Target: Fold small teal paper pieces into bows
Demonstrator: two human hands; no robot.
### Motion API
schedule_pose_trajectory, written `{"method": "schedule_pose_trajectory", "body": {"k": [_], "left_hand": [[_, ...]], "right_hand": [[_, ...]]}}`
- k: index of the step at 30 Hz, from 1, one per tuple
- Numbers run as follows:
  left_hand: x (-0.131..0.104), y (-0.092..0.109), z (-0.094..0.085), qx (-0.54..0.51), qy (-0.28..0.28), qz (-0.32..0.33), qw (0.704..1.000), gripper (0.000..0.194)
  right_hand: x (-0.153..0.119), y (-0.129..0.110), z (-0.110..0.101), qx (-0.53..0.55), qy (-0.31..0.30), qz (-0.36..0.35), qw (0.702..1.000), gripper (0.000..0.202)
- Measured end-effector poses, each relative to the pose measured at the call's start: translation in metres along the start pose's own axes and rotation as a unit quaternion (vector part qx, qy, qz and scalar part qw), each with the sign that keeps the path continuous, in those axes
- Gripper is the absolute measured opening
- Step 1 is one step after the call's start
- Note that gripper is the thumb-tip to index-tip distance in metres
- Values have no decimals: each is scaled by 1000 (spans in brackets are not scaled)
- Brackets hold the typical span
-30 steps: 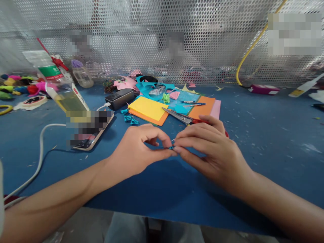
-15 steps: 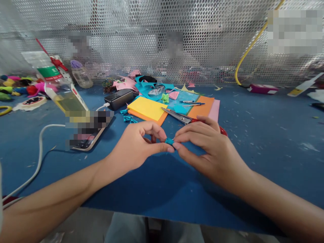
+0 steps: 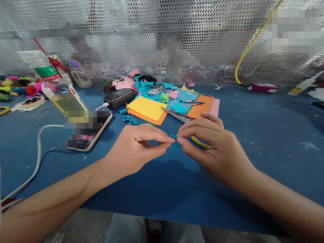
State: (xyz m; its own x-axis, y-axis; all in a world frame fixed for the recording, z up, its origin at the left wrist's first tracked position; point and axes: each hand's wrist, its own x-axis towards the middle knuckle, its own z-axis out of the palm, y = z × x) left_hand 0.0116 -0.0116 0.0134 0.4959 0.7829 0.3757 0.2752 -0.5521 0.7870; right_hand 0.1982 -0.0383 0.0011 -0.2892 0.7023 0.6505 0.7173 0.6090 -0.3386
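Between the fingertips of both hands is a small folded piece of blue paper (image 3: 173,136), partly hidden by the fingers. My left hand (image 3: 141,145) pinches its left side with thumb and forefinger. From the right, my right hand (image 3: 210,145) grips it between thumb and fingers, the little finger raised. A yellow-handled tool (image 3: 201,143) lies partly under my right hand. Just beyond that hand are scissors (image 3: 177,115), blades pointing left, their handles hidden. Small blue folded paper pieces (image 3: 130,119) rest on the table beyond my left hand.
Yellow sheets (image 3: 146,108) lie over orange ones, with pens (image 3: 191,103) and paper scraps (image 3: 145,84) behind. At left are a phone (image 3: 91,135) leaning against a bottle (image 3: 58,87), a black speaker-like box (image 3: 118,98) and a white cable (image 3: 39,148). A perforated metal screen (image 3: 202,40) stands behind.
The blue paper has been turned between the fingers and now shows less. My left fingertips have closed together and shifted right. The yellow handle under my right hand has come into view.
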Motion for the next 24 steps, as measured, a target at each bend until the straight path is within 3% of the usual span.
{"method": "schedule_pose_trajectory", "body": {"k": [3, 7, 14, 20, 24], "left_hand": [[2, -2, 1, -10, 14, -59, 998, 4], [3, -6, 3, -36, 13, -86, 996, 12], [2, -5, 4, -31, -27, -83, 996, 8], [3, -6, 5, 14, 3, -84, 996, 5], [4, -7, 5, 39, -10, -58, 997, 5]], "right_hand": [[-1, -2, 1, -7, 5, -5, 1000, 10], [-3, -4, 2, -10, -3, -8, 1000, 11], [-6, -2, 1, -2, -17, -28, 999, 10], [-3, -2, -2, -18, -18, -18, 1000, 2], [-3, -1, 0, -33, -22, -32, 999, 8]]}}
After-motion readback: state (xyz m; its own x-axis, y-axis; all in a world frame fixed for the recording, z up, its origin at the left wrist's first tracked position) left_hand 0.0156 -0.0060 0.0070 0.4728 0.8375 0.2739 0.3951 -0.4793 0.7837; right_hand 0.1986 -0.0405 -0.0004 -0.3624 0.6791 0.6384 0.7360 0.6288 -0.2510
